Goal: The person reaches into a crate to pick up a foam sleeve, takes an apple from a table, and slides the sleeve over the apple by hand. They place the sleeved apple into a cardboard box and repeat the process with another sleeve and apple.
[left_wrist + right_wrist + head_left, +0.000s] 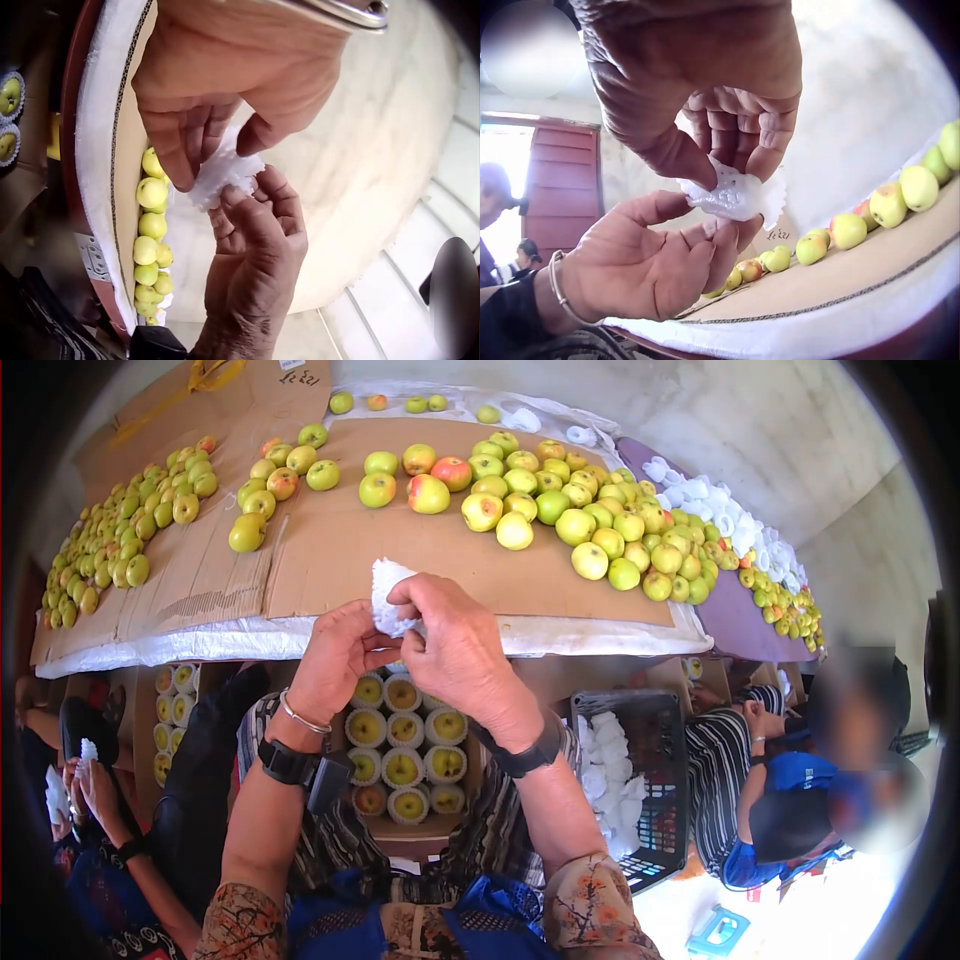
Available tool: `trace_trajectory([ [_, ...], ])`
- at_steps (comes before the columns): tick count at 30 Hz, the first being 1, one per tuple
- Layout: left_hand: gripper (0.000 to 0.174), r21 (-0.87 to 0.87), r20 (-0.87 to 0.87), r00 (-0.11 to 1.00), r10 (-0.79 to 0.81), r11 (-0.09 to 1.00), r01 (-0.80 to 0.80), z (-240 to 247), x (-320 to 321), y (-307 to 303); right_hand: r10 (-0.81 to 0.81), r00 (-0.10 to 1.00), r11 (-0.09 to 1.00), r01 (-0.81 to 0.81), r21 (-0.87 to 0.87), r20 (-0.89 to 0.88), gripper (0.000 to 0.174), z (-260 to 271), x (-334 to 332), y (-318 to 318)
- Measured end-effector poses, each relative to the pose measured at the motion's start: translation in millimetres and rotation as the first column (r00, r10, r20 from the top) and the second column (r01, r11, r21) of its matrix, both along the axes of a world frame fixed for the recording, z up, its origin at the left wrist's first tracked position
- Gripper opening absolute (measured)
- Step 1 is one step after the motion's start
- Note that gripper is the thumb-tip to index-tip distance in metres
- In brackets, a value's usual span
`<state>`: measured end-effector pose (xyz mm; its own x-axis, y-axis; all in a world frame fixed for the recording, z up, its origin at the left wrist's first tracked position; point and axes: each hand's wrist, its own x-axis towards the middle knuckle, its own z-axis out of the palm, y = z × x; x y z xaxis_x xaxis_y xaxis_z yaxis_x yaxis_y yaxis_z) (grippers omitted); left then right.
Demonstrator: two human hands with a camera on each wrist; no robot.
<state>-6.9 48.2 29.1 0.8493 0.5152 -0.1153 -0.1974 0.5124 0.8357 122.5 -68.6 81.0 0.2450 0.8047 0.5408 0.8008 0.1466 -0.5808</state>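
Note:
A white foam fruit net [388,590] is held up in front of the cardboard at the table's near edge. My right hand [457,648] pinches it between thumb and curled fingers. From the other side, my left hand [333,660] grips its lower end with the fingertips. In the left wrist view the crumpled net [225,176] spans the fingertips of both hands. The right wrist view shows the right thumb pressing on the net [731,196], with left fingertips beneath it. No apple shows inside the net. Loose green and red apples [428,494] lie beyond the hands.
Below the table edge, a box of netted apples [403,767] stands between my knees. A black crate [660,790] of foam nets is at its right. More apples [640,540] and a heap of nets [715,505] lie at right. Other people sit on both sides.

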Motion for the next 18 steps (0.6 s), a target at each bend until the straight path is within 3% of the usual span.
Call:
trace_trajectory([
  [7,0.024,0.016,-0.059,0.992,0.11,0.994,-0.109,3,-1,0,-0.015,0.988,1.0,0.017,0.009,-0.153,0.03,-19,-5,11],
  [10,0.019,0.249,-0.133,0.954,0.269,0.941,-0.231,-13,3,2,-0.012,0.96,1.0,0.018,0.019,-0.28,0.034,-34,-8,11],
  [14,0.012,0.414,-0.012,0.931,0.364,0.85,-0.327,-25,12,-7,-0.135,0.898,0.989,0.096,-0.112,-0.42,0.043,-44,-8,10],
  [15,0.011,0.476,-0.007,0.93,0.367,0.819,-0.319,-22,13,-8,-0.173,0.867,0.983,0.126,-0.13,-0.468,0.036,-44,-8,9],
  [18,0.011,0.337,-0.027,0.938,0.345,0.887,-0.317,-10,10,-13,-0.196,0.844,0.98,0.175,-0.09,-0.498,0.024,-50,0,6],
])
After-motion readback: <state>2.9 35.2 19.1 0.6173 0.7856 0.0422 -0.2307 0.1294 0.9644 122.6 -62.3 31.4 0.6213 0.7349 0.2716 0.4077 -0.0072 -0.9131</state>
